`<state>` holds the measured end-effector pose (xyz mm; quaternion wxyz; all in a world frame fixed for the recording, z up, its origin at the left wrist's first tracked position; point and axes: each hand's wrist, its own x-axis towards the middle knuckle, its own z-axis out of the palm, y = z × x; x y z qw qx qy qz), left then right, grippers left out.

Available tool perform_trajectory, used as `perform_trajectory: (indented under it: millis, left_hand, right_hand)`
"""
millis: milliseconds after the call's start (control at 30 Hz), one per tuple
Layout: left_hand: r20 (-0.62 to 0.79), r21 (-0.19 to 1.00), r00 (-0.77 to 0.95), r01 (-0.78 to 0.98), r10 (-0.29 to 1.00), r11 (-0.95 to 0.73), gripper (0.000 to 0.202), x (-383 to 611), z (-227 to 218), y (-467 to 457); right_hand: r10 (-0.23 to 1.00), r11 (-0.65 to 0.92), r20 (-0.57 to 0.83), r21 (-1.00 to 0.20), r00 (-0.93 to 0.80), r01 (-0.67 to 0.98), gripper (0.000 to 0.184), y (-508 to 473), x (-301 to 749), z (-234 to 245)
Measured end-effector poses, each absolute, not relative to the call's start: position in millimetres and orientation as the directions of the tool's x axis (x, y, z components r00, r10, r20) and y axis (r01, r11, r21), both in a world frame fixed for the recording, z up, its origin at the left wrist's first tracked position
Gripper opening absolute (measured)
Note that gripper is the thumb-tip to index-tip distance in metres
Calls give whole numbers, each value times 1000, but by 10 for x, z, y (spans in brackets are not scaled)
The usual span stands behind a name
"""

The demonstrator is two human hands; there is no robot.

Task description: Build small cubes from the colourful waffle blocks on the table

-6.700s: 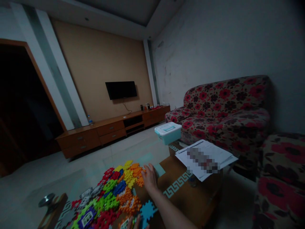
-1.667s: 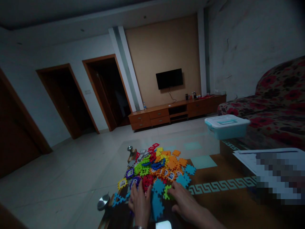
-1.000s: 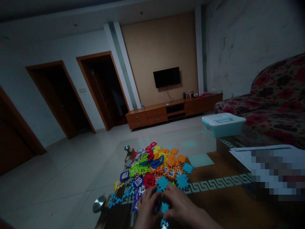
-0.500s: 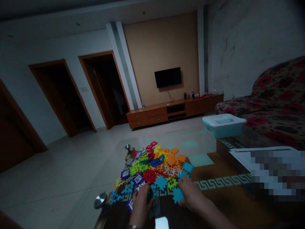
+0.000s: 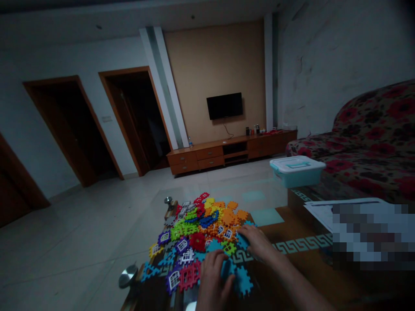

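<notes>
My left hand (image 5: 214,278) is at the near side of a heap of plastic interlocking tiles (image 5: 197,226), its fingers curled round a blue interlocking tile (image 5: 228,268) that it partly hides. Just right of it, another blue tile (image 5: 243,280) lies on the table. My right hand (image 5: 257,242) reaches to the heap's right edge, with fingers and thumb apart over blue tiles (image 5: 241,242). A green tile (image 5: 230,247) lies between the hands. Left of my left hand are a pinkish-red window tile (image 5: 189,276) and a purple one with a white window (image 5: 173,280).
The heap stands on a dark wooden table with a pale key-pattern band (image 5: 301,243). Papers (image 5: 319,214) lie at the right, and a lidded turquoise box (image 5: 297,173) stands farther back. Metal knobs (image 5: 128,276) line the table's left edge. A floral sofa (image 5: 366,134) is on the right.
My left hand has moved right, uncovering the pinkish-red and white window tiles. My right hand has moved forward from the near blue tile to the heap's right edge. The view has shifted slightly right.
</notes>
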<state>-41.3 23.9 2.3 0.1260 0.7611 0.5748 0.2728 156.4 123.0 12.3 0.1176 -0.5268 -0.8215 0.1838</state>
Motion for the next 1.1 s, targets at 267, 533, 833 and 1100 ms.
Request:
perform_trajectory:
  millis: [267, 533, 833, 1100]
  left_hand:
    - [55, 505, 233, 833, 971, -228, 63, -29, -227, 215]
    - [239, 666, -32, 733, 970, -140, 36, -352, -60, 294]
    - [283, 264, -32, 963, 959, -46, 36, -492, -172, 581]
    - [193, 253, -110, 966, 975, 59, 38, -408, 17, 550]
  right_hand:
    - [936, 326, 16, -413, -351, 850, 67, 1179, 1567, 216]
    - [794, 524, 48, -559, -606, 642, 66, 720, 1584, 386]
    - [841, 470, 68, -586, -537, 660, 52, 953, 1601, 190]
    - [980, 201, 95, -412, -177, 889, 44, 1511, 1657, -66]
